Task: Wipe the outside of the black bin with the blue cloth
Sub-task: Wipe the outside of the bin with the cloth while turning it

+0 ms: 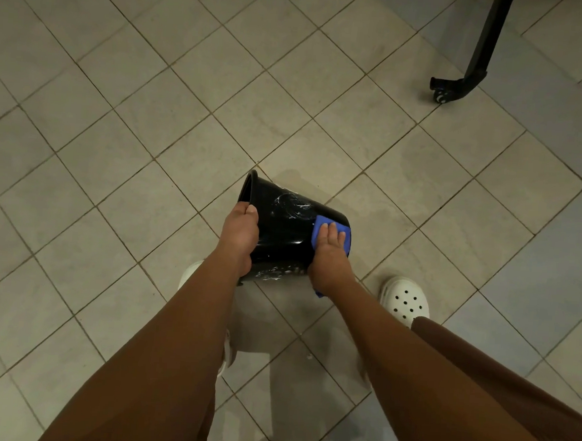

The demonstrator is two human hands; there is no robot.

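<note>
The black bin [284,226] is tipped on its side above the tiled floor, its open mouth facing left and its base to the right. White smears and streaks mark its wall. My left hand [240,232] grips the bin's rim at the left, fingers curled over the edge. My right hand [330,254] presses the blue cloth [337,228] flat against the bin's wall near the base, fingers spread on top. Part of the cloth hangs below my right wrist.
Beige tiled floor [153,107] spreads all around. A black chair leg with a castor [441,93] stands at the upper right. My white perforated clog [406,300] is at the right, another white shoe partly hidden under my left arm.
</note>
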